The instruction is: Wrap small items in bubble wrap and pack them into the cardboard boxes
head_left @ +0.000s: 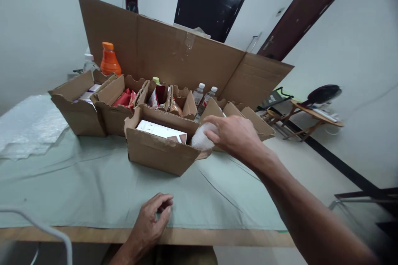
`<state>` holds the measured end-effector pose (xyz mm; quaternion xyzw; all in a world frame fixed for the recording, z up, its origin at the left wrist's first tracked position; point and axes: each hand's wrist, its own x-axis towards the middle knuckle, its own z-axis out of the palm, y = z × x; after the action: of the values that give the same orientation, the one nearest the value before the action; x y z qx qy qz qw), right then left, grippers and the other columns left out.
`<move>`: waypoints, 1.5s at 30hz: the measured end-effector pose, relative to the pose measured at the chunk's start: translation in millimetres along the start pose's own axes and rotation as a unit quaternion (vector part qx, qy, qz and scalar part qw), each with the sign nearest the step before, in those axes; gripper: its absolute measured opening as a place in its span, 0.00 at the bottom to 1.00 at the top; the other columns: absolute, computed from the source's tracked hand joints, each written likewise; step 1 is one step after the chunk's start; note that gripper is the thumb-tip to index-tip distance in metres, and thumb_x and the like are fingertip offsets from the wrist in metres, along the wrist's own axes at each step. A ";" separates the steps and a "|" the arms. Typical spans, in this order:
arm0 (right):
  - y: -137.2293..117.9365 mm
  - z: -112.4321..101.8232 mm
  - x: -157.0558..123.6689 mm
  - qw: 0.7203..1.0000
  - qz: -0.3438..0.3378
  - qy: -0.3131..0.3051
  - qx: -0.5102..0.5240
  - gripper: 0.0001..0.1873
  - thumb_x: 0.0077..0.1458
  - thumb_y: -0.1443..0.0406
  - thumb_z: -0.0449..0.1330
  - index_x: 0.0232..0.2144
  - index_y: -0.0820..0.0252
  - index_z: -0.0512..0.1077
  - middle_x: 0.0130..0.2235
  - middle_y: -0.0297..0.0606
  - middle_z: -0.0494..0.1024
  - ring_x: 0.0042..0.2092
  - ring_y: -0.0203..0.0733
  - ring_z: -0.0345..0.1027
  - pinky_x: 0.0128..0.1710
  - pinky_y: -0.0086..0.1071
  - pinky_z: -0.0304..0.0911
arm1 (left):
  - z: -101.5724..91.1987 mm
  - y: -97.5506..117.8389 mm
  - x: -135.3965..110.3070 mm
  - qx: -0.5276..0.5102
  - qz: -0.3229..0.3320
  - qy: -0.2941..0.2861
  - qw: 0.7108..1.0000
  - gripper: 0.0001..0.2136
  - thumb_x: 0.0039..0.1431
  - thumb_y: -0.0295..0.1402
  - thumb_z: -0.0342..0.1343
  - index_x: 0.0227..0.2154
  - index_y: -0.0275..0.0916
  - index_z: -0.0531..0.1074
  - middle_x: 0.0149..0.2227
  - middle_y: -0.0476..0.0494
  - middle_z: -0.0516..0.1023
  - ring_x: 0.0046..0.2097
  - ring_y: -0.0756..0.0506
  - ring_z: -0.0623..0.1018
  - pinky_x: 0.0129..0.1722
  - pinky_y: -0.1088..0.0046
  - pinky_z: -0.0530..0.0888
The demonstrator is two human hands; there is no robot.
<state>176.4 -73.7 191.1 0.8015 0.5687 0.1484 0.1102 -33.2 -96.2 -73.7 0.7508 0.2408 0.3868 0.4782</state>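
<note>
Evidently the right hand (228, 130) has the delicate part: its thumb and fingers close from above on a bundle (202, 137) of pale, see-through wrap at the right end of the near box (161, 155). Gripping from the top seems sensible, since the cardboard walls leave little room at the sides. How deep the bundle sits, and whether it bears on the rim, I can't tell; the fingers cover part of it.

The left hand (152, 219) holds nothing that I can see. It lies loosely curled at the near edge of the cloth (102, 198), thumb apart from the fingers, perhaps because one hand is enough for something so small.

A white carton (160, 131) lies in the near box, left of the bundle, and its weight probably helps steady the cardboard. That box stands in front of the others, likely for easy reach. Behind it, to the left, a red packet (124, 98) sits in an open box (113, 118), and an orange bottle (110, 62) rises farther back. The tall cardboard panel (186, 56) along the far side appears to serve as a backdrop or screen.
</note>
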 end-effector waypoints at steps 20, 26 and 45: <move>-8.6 29.7 17.1 0.983 -0.133 -0.040 0.117 0.16 0.59 0.69 0.57 0.48 0.56 0.78 0.45 0.43 0.83 0.46 0.50 0.77 0.38 0.35 0.64 | -7.4 2.8 -4.1 -0.003 -0.001 0.015 1.000 0.08 0.65 0.33 0.53 0.40 0.43 0.78 0.37 0.45 0.82 0.38 0.46 0.83 0.38 0.74 0.79; 21.2 86.7 -70.1 0.908 -0.018 0.189 0.375 0.12 0.63 0.62 0.57 0.46 0.57 0.76 0.42 0.40 0.82 0.37 0.43 0.75 0.39 0.36 0.69 | -83.0 10.9 15.1 0.132 -0.138 0.290 0.938 0.23 0.60 0.45 0.57 0.58 0.48 0.70 0.55 0.42 0.76 0.49 0.39 0.78 0.55 0.54 0.74; -52.4 136.2 -130.2 0.771 -0.015 0.112 0.627 0.39 0.61 0.60 0.59 0.71 0.51 0.52 0.69 0.41 0.61 0.70 0.52 0.53 0.69 0.50 0.52 | -63.2 41.6 -3.1 -0.038 -0.092 0.337 0.936 0.28 0.58 0.38 0.62 0.62 0.46 0.65 0.61 0.41 0.71 0.59 0.39 0.73 0.61 0.60 0.69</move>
<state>139.5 -180.5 31.4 0.6619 0.5559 -0.1539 -0.4788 -86.7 -82.6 -21.8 0.5328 0.4406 0.5802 0.4305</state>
